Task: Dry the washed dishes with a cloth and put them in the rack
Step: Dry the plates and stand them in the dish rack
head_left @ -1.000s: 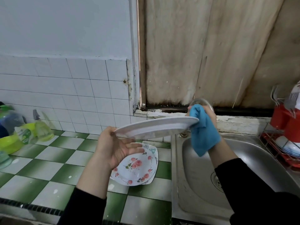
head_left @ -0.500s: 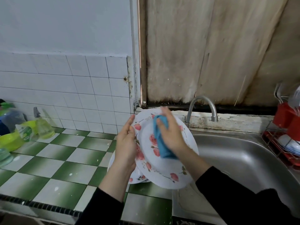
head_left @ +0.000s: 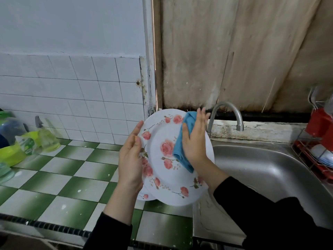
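Note:
A white plate with pink roses stands tilted, its face towards me, above the counter's right end. My left hand holds its left rim, thumb on the front. My right hand presses a blue cloth flat against the plate's right side, fingers straight and pointing up. Another rose-patterned plate lies on the counter beneath, mostly hidden. The red dish rack stands at the far right with white dishes in it.
A steel sink with a curved tap lies right of the green-and-white tiled counter. Spray bottles and green containers crowd the counter's left end. A red cutlery holder sits on the rack.
The plate went from lying flat with the cloth hanging beside it to standing face-on. My right hand moved onto it with the cloth and has now slid up toward the right rim.

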`<action>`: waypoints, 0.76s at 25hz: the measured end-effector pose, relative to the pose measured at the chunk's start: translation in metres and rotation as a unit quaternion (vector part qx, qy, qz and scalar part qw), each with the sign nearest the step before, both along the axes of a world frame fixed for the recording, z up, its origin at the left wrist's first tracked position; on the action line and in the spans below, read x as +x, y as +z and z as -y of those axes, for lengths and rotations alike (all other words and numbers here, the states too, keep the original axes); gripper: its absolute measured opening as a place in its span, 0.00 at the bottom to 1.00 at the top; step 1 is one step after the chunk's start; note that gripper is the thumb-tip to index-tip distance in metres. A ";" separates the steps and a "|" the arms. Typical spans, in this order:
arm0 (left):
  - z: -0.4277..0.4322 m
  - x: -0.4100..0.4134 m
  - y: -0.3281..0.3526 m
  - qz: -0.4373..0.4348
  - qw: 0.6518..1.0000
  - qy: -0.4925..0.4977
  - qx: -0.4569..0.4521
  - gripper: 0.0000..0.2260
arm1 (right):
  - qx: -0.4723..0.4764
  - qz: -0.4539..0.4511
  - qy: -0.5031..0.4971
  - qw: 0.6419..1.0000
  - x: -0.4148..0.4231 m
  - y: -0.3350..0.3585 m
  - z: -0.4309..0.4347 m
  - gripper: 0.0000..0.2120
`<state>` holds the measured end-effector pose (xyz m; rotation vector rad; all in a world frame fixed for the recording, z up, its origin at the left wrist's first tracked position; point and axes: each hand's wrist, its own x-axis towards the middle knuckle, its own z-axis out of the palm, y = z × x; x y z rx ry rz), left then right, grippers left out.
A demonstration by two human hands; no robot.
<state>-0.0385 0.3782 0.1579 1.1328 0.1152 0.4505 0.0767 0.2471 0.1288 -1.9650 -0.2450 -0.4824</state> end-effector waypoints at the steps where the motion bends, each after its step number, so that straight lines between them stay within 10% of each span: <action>1: 0.002 0.001 0.001 0.004 1.000 -0.009 0.005 0.15 | 0.000 0.002 0.036 0.999 -0.007 0.006 -0.010 0.30; 5: 0.000 0.003 0.001 0.006 1.000 -0.015 -0.011 0.16 | -0.142 0.149 0.258 0.944 -0.044 -0.008 -0.030 0.28; 11: -0.003 0.001 -0.002 0.025 0.999 -0.019 0.023 0.15 | 0.049 0.044 0.075 0.995 -0.019 0.018 -0.037 0.25; 16: -0.007 0.004 -0.005 0.013 0.999 -0.016 -0.050 0.15 | -0.069 0.147 0.262 0.951 -0.071 -0.017 -0.053 0.26; 19: -0.011 0.002 -0.005 0.024 0.999 -0.015 -0.020 0.16 | -0.068 0.142 0.190 0.969 -0.046 -0.015 -0.043 0.26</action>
